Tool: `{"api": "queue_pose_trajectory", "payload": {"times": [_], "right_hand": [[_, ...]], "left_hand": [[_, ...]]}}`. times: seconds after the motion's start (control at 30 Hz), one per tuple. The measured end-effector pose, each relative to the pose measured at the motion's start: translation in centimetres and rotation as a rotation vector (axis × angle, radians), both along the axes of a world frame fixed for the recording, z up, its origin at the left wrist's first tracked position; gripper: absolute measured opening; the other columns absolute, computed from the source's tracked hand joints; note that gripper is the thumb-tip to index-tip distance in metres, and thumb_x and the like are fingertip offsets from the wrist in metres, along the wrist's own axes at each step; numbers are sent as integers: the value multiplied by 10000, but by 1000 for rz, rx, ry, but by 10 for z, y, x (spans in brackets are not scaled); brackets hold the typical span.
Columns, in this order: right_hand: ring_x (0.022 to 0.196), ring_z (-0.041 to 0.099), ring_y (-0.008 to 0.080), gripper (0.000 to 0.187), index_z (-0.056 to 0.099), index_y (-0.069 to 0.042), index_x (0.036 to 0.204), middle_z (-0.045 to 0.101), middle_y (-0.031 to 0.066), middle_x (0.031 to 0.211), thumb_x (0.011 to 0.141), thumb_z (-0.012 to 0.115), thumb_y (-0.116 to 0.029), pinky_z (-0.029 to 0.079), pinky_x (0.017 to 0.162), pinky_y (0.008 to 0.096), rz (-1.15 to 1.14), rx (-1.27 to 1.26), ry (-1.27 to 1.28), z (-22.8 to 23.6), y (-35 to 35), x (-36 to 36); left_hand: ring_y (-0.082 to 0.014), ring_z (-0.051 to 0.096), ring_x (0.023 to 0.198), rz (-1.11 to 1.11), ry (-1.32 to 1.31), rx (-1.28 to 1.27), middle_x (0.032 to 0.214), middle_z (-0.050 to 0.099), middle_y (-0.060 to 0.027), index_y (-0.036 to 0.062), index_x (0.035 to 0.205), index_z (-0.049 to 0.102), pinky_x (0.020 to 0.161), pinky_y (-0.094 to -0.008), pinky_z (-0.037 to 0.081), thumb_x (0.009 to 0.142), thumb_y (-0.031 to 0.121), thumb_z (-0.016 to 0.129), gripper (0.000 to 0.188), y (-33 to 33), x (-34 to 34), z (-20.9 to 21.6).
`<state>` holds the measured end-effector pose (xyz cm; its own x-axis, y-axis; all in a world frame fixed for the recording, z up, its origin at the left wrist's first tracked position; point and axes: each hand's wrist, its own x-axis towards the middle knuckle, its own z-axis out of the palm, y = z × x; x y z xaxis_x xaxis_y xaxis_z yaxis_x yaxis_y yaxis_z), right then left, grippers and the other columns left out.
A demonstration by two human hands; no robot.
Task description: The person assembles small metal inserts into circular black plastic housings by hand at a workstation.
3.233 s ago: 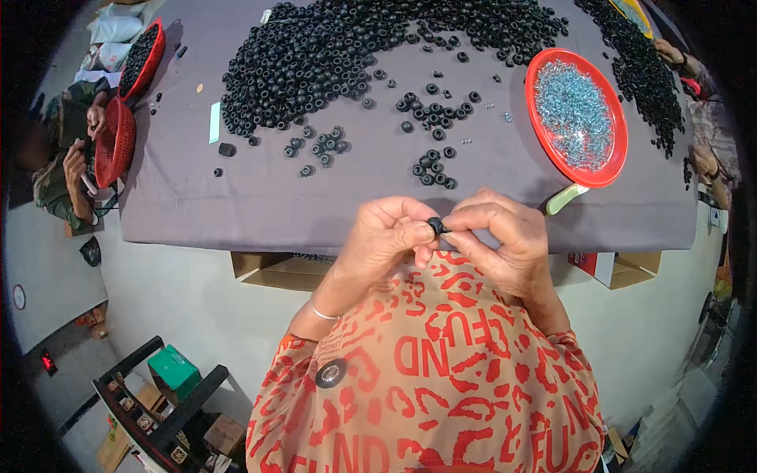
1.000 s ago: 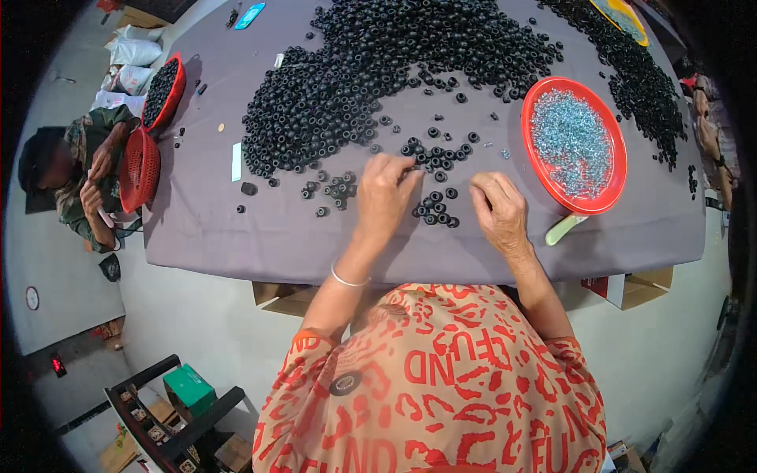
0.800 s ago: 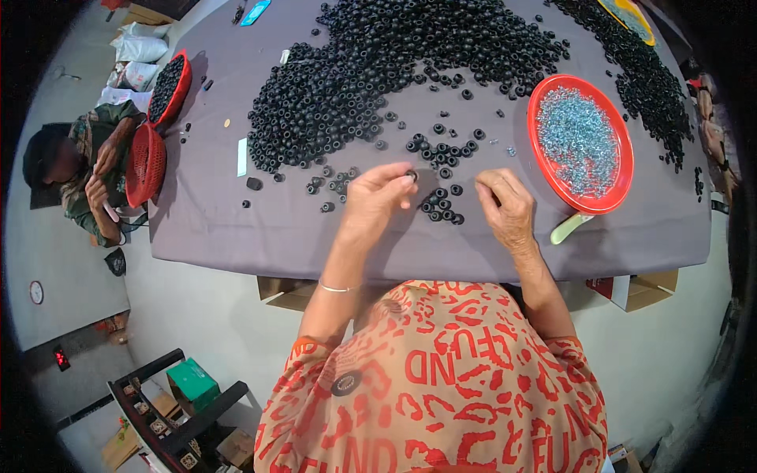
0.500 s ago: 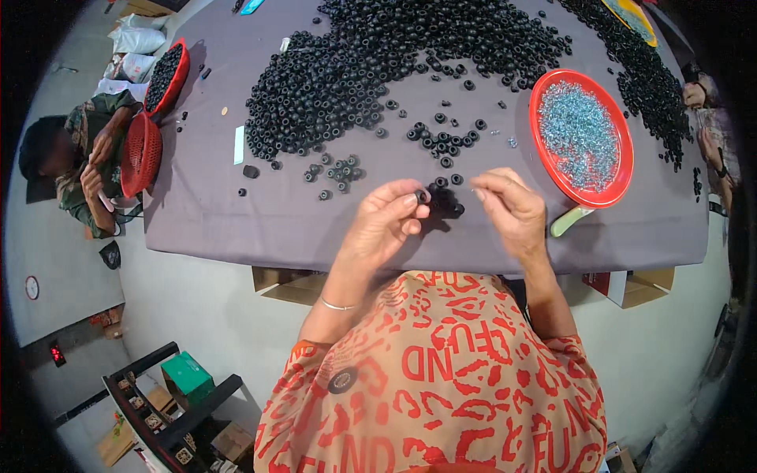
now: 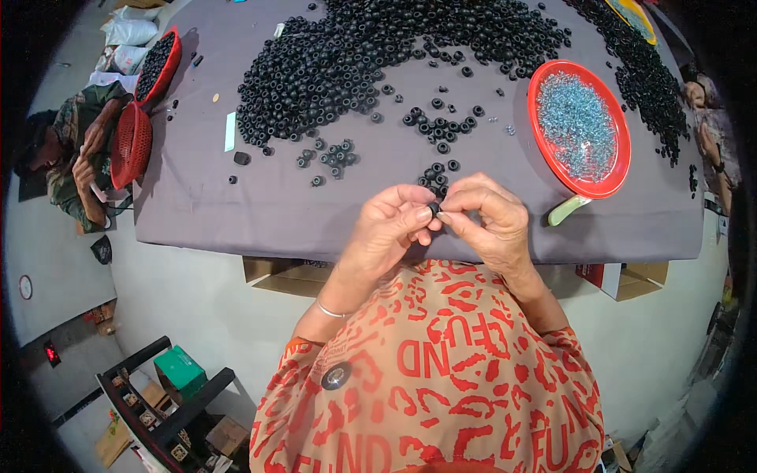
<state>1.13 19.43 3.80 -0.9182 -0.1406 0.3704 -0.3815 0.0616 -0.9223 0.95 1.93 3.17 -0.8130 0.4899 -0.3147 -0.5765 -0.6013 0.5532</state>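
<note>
My left hand (image 5: 385,227) pinches a small round black part with a hole (image 5: 434,209) between thumb and fingertips. Against that part meet the closed fingertips of my right hand (image 5: 495,225); whatever they hold is too small to make out. Just beyond my fingers lie a few loose black parts (image 5: 438,171), partly hidden by the hands. Farther off sit another small cluster (image 5: 440,128) and a group to the left (image 5: 337,155). To the right, a red plate (image 5: 534,118) holds many tiny shiny bluish-clear pieces (image 5: 577,126).
A large heap of black parts (image 5: 315,94) covers the far table (image 5: 260,213). A pale green handle (image 5: 568,210) pokes out beside the plate. At far left are red baskets (image 5: 132,146) and a person in a camouflage top (image 5: 95,118); another person's arm (image 5: 714,154) shows at far right.
My right hand has moved left, bringing its fingertips to the black part in my left hand. The hands were apart before. The whole view has shifted slightly.
</note>
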Motion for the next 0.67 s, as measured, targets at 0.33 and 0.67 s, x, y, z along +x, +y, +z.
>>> {"api": "queue_pose_trajectory", "payload": {"times": [0.33,0.67], "right_hand": [[797,482,120,206,597,-6,860,507,51,890,682,702,-5,395,663,249,571,-226,-491,-6,14,5],[706,553,167,189,599,-22,804,574,62,800,662,723,-11,434,639,277,277,35,-282,7,3,11]], "left_hand": [[-128,623,659,-194,-16,-69,818,622,-95,2,947,510,547,-202,519,779,11,640,212,-6,17,2],[-128,626,715,-171,-129,115,876,603,-72,31,1003,499,593,-204,523,832,49,594,196,-14,22,-9]]}}
